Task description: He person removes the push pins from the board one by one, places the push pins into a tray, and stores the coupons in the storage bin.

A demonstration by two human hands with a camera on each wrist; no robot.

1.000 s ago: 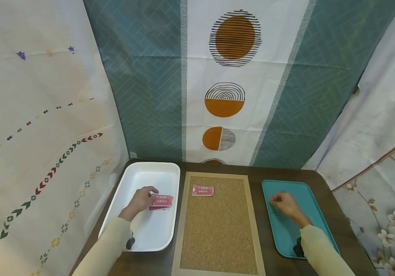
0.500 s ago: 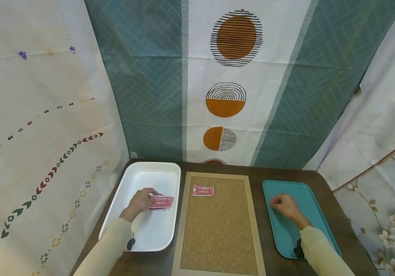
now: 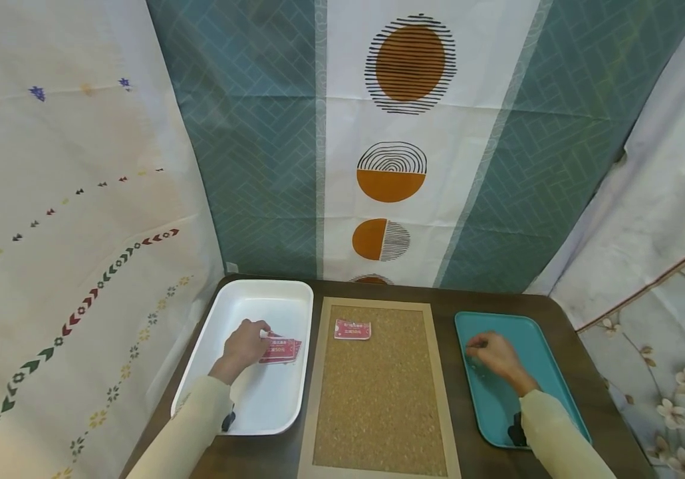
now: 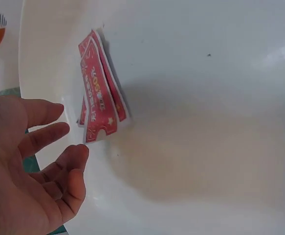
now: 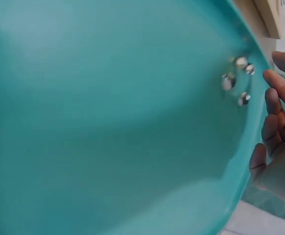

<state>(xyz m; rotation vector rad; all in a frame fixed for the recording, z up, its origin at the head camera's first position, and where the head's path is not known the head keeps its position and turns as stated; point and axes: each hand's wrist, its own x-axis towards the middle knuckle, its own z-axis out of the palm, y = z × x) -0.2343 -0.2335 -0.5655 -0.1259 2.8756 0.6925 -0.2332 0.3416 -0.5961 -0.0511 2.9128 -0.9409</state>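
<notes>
My left hand [image 3: 243,346] is over the white tray [image 3: 259,412], fingertips right at the end of a small stack of red-and-white paper coupons [image 3: 282,350]. In the left wrist view, the coupons [image 4: 99,93] lie fanned and overlapping, and the fingers are bent but do not wrap round them. My right hand [image 3: 495,352] hovers near the left edge of the teal tray [image 3: 510,324], thumb and forefinger close together. Beside its fingertips, the right wrist view shows several small shiny silver pieces [image 5: 241,81] in the tray; nothing shows between the fingers.
Between the trays lies a cork board [image 3: 378,399] with a light wooden frame; one red coupon [image 3: 352,329] is at its upper left. All stand on a dark brown table [image 3: 444,303]. Patterned cloths [image 3: 259,166] hang behind and at both sides.
My left hand has turned slightly and now covers the left end of the coupons, which look a little more spread. The right hand stays almost where it was.
</notes>
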